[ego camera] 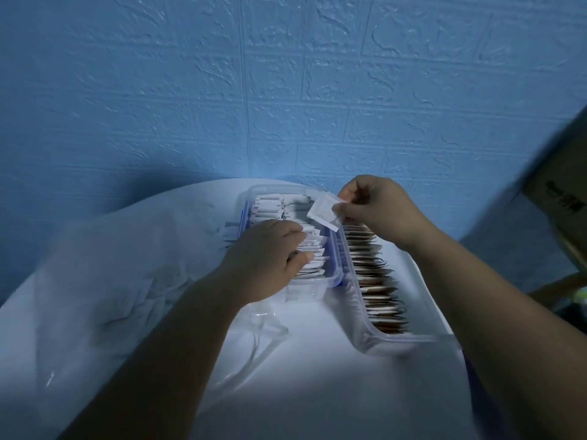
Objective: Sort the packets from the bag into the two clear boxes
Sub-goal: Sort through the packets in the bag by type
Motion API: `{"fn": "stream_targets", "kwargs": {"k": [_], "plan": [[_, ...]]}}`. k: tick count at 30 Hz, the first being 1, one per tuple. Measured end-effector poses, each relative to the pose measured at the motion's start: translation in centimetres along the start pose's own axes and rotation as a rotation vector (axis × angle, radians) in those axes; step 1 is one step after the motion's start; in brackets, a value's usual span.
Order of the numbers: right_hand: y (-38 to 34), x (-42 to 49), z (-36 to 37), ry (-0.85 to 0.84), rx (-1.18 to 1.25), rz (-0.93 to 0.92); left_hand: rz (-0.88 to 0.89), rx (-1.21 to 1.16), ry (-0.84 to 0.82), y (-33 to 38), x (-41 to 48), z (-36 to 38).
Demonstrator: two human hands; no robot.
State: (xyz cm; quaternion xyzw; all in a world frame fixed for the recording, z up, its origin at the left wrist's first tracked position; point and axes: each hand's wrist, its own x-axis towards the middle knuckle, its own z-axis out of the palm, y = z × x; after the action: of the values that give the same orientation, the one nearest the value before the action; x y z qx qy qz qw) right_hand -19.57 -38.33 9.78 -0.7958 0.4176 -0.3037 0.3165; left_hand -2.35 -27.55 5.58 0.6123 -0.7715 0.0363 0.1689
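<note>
Right hand [378,211] pinches a white packet [324,212] above the far end of two clear boxes on a white table [301,392].
Thumb and curled fingers grip the packet's right edge. The left hand [273,258] curls down into the left box [306,289], fingers and thumb pinching a bunch of upright white packets [276,208]. The right box [390,341], touching it, holds a row of brown packets [374,274]. The clear plastic bag [127,265] lies left of the boxes.
</note>
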Motion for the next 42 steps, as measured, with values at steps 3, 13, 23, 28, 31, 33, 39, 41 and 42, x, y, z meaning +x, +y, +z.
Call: {"fn": "stream_targets", "kwargs": {"k": [3, 13, 23, 28, 31, 33, 39, 41, 42], "plan": [[0.2, 0.0, -0.1, 0.009, 0.067, 0.031, -0.005, -0.039, -0.008, 0.3, 0.1, -0.3], [-1.0, -0.1, 0.4, -0.173, 0.002, -0.082, -0.006, 0.021, 0.021, -1.2, -0.6, 0.4], [-2.1, 0.7, 1.6, -0.279, -0.381, -0.245, -0.487, -0.332, 0.580, 1.2, -5.1, 3.8], [-2.5, 0.9, 1.7, -0.282, -0.424, -0.285, -0.493, -0.409, 0.601, 1.4, -5.1, 3.7], [-2.6, 0.9, 1.7, -0.331, -0.450, -0.301, -0.458, -0.416, 0.610, 1.0, -5.1, 3.8], [-2.8, 0.9, 2.0, -0.341, -0.464, -0.308, -0.439, -0.419, 0.628, 0.8, -5.1, 3.9], [-2.5, 0.8, 4.0, -0.343, -0.514, -0.275, -0.435, -0.418, 0.624, 0.7, -5.1, 3.9], [-2.6, 0.8, 3.9, -0.364, -0.551, -0.277, -0.447, -0.416, 0.600, 0.6, -5.1, 3.9], [-2.6, 0.8, 3.8, -0.378, -0.561, -0.280, -0.462, -0.418, 0.581, 0.6, -5.0, 4.0]]}}
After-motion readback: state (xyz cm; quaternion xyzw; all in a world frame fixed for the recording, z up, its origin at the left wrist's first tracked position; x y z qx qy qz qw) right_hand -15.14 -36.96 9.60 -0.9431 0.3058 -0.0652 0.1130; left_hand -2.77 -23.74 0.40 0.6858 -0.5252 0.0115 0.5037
